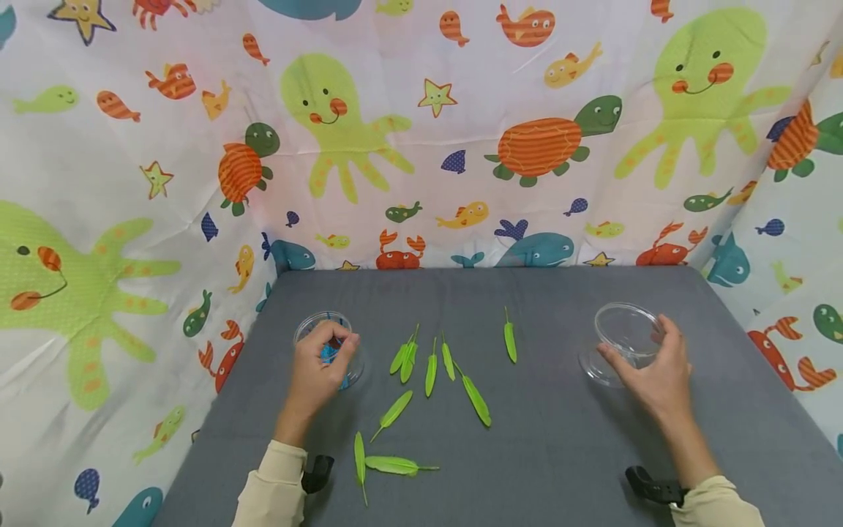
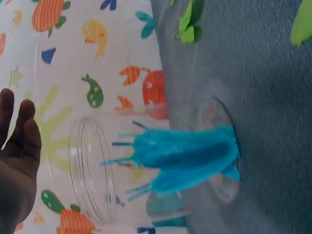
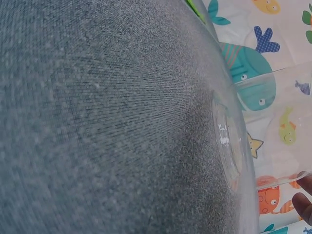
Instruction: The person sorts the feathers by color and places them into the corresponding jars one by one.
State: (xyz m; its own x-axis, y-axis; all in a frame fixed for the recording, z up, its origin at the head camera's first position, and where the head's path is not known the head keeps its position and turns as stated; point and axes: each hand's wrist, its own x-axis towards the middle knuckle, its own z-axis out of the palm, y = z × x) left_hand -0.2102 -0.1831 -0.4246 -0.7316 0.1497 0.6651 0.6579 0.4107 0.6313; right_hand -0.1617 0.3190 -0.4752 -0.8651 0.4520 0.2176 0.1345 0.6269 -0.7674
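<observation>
My left hand (image 1: 319,366) hovers over the mouth of a clear plastic jar (image 1: 356,372) at the left of the table. Blue feathers (image 2: 187,153) stand inside that jar, quills toward its rim. In the left wrist view, the loosely bent fingers (image 2: 28,119) are apart from the rim, with nothing visible in them. On the right side, my right hand (image 1: 658,373) holds a second clear jar (image 1: 626,329) near its rim, thumb on one side and fingers on the other. No feathers show in it. Several green feathers (image 1: 476,401) lie scattered between the two jars.
The grey tabletop (image 1: 527,454) meets a sea-animal print curtain (image 1: 421,183) at the back and both sides. One green feather (image 1: 510,340) lies apart from the others, nearer the right jar. Dark straps (image 1: 652,487) circle both wrists.
</observation>
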